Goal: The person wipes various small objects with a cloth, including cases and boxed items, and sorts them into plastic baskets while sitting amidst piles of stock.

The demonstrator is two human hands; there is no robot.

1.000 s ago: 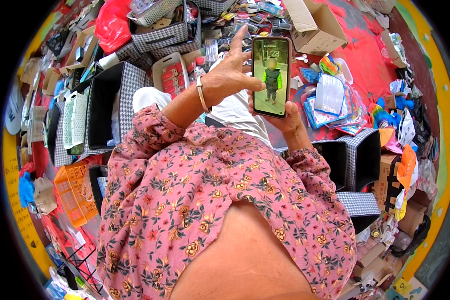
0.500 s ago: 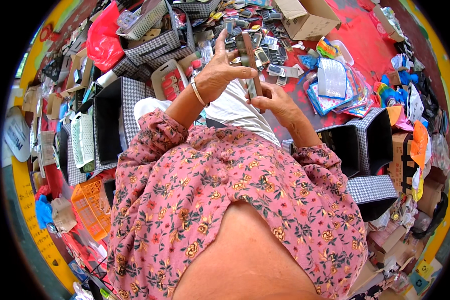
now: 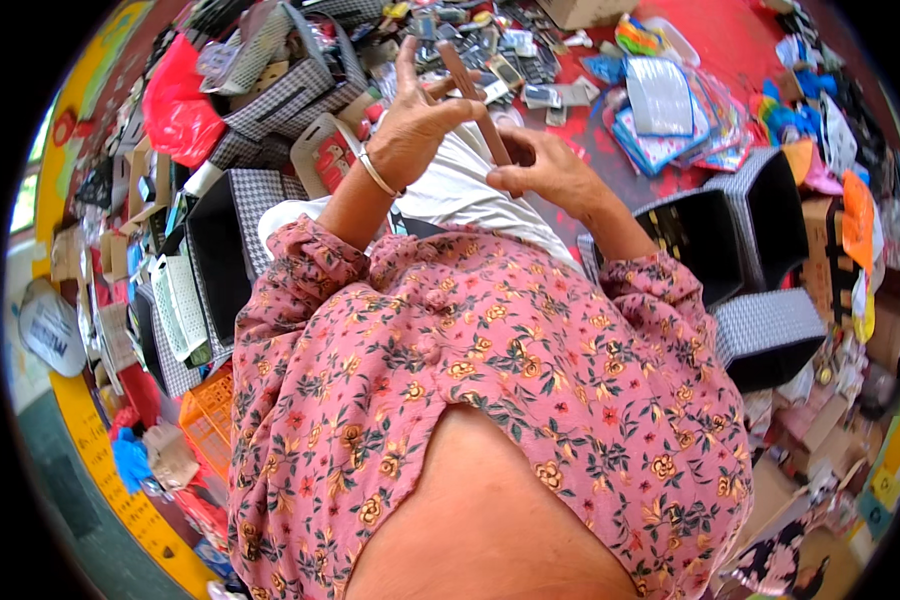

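Note:
A phone in a reddish-brown case (image 3: 478, 110) is turned edge-on to me, so its screen is hidden. My left hand (image 3: 410, 125), with a bangle on the wrist, grips its upper part with the fingers partly spread. My right hand (image 3: 550, 170) holds its lower end. Both hands are raised over my lap, above white cloth (image 3: 460, 190) and my pink flowered sleeves.
Black-and-white checked fabric bins stand at the left (image 3: 220, 250) and right (image 3: 760, 330). A red plastic bag (image 3: 175, 100) lies far left. Several small packaged items (image 3: 530, 70) and colourful packets (image 3: 670, 110) are strewn on the red floor ahead. An orange crate (image 3: 210, 420) sits lower left.
The phone has turned from facing me with its lit screen to edge-on. Both hands have dropped lower and closer to my lap, and my view has tilted.

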